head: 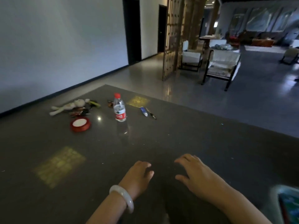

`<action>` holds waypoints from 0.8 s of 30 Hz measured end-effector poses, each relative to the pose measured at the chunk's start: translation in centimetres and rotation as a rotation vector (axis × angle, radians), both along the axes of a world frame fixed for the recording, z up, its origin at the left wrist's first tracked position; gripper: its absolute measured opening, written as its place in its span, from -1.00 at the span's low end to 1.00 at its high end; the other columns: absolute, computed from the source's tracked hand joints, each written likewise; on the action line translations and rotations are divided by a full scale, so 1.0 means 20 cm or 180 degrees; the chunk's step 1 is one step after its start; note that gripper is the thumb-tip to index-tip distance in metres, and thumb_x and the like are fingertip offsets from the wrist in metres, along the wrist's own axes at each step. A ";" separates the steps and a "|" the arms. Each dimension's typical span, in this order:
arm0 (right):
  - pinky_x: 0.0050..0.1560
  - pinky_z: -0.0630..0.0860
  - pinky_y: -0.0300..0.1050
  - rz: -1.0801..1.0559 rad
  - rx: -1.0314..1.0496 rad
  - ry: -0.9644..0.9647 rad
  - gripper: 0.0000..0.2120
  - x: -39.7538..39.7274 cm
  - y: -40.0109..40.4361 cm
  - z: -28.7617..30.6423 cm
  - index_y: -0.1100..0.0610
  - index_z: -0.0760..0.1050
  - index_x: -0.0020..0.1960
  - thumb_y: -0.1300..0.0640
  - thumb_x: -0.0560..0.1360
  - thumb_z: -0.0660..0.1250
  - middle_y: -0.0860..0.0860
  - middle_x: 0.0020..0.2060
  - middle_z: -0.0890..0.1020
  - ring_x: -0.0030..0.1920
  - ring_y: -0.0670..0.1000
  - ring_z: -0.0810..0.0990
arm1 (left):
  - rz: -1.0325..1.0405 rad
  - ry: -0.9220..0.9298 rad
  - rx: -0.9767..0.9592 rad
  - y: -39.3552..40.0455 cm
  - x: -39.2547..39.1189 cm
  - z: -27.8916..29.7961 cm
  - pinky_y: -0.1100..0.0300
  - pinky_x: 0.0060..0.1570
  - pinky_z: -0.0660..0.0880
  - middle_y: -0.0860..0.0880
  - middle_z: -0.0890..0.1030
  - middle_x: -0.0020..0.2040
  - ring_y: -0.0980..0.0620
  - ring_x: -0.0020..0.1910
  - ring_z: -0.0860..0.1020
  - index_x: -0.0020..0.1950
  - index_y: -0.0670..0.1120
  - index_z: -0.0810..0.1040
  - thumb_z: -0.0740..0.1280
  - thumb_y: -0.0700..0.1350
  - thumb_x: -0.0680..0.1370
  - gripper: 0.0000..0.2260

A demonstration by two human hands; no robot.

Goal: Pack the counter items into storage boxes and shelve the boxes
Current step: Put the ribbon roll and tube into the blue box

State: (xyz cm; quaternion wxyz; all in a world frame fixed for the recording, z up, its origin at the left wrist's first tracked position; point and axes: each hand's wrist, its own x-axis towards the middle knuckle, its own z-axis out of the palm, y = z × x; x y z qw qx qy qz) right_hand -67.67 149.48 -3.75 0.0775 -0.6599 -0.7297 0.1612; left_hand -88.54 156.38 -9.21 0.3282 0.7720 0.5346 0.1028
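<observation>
On the dark counter [194, 135] stands a clear water bottle [119, 108] with a red cap and red label. Left of it lie a white knitted doll [68, 106], a green item [94, 103] and small dark-red bits [77, 112]. A red ribbon spool [80, 124] lies in front of them. A small blue tube [144, 111] and a dark pen [151, 113] lie to the bottle's right. My left hand [139, 175], with a pale bangle on the wrist, and my right hand [197, 173] hover low over the near counter, fingers relaxed, holding nothing.
A colourful box edge [288, 206] shows at the bottom right corner. Beyond the counter are a grey floor, a wooden lattice screen [171, 38], white-cushioned chairs [221, 62] and two dark doorways [132, 29] in the white wall.
</observation>
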 end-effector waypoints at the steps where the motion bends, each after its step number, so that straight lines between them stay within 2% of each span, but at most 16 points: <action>1: 0.34 0.31 -0.17 0.0060 -0.0013 0.0017 -0.50 -0.07 0.08 -0.02 -0.10 0.24 0.43 -0.14 0.54 0.26 -0.15 0.35 0.31 0.36 -0.13 0.29 | 0.0081 -0.0021 0.0002 0.04 -0.09 0.00 0.28 0.25 0.29 0.03 0.40 0.37 0.08 0.32 0.42 0.43 0.00 0.37 0.20 0.04 0.63 -0.63; 7: 0.36 0.29 -0.14 0.0393 -0.0095 0.0061 -0.53 -0.47 0.52 -0.14 -0.01 0.30 0.41 -0.11 0.56 0.25 -0.10 0.34 0.33 0.38 -0.07 0.28 | 0.0627 0.0067 0.0145 0.33 -0.56 -0.06 0.27 0.26 0.30 -0.03 0.40 0.35 0.03 0.32 0.43 0.41 -0.07 0.40 0.22 0.01 0.63 -0.63; 10: 0.34 0.29 -0.16 0.0451 -0.0225 0.0108 -0.55 -0.62 0.69 -0.19 -0.01 0.32 0.39 -0.10 0.55 0.27 -0.11 0.30 0.34 0.35 -0.06 0.31 | 0.0907 0.0386 0.0235 0.49 -0.74 -0.12 0.13 0.33 0.30 -0.05 0.34 0.39 -0.02 0.36 0.38 0.43 -0.05 0.36 0.23 0.04 0.62 -0.61; 12: 0.33 0.30 -0.18 0.0515 -0.0306 0.0113 -0.54 -0.71 0.81 -0.23 -0.01 0.32 0.39 -0.11 0.54 0.28 -0.11 0.28 0.35 0.33 -0.07 0.32 | 0.1107 0.0771 0.0316 0.59 -0.84 -0.17 0.04 0.38 0.27 -0.05 0.24 0.47 -0.06 0.45 0.27 0.48 0.00 0.27 0.21 0.11 0.61 -0.53; 14: 0.34 0.29 -0.17 0.0561 -0.0383 0.0148 -0.51 -0.81 0.93 -0.26 0.00 0.29 0.41 -0.11 0.54 0.28 -0.09 0.31 0.33 0.35 -0.06 0.30 | 0.1316 0.1074 0.0284 0.70 -0.94 -0.21 -0.04 0.46 0.13 -0.08 0.08 0.56 -0.09 0.54 0.07 0.55 0.01 0.10 0.19 0.20 0.58 -0.39; 17: 0.37 0.28 -0.11 0.0480 -0.0493 0.0318 -0.41 -0.98 1.13 -0.28 0.00 0.21 0.46 -0.13 0.52 0.31 -0.06 0.39 0.26 0.40 -0.02 0.26 | 0.1572 0.1399 0.0063 0.83 -1.08 -0.28 -0.14 0.49 -0.07 -0.08 -0.14 0.59 -0.15 0.56 -0.18 0.58 0.04 -0.14 0.11 0.37 0.52 -0.21; 20: 0.41 0.22 -0.04 0.0452 -0.0461 0.0374 -0.28 -1.16 1.36 -0.31 0.05 0.12 0.51 -0.15 0.49 0.34 0.02 0.46 0.19 0.45 0.07 0.17 | 0.1514 0.1628 -0.0205 0.85 -1.15 -0.40 -0.22 0.47 -0.20 -0.07 -0.31 0.56 -0.17 0.53 -0.31 0.56 0.07 -0.29 0.01 0.45 0.47 -0.16; 24: 0.43 0.16 0.08 0.0553 -0.0389 0.0327 -0.13 -1.40 1.69 -0.32 0.06 0.02 0.54 -0.16 0.42 0.41 0.07 0.51 0.11 0.50 0.15 0.07 | 0.1457 0.1711 -0.0116 0.83 -1.15 -0.49 -0.25 0.42 -0.29 -0.07 -0.40 0.53 -0.17 0.49 -0.38 0.51 0.07 -0.39 -0.09 0.48 0.46 -0.17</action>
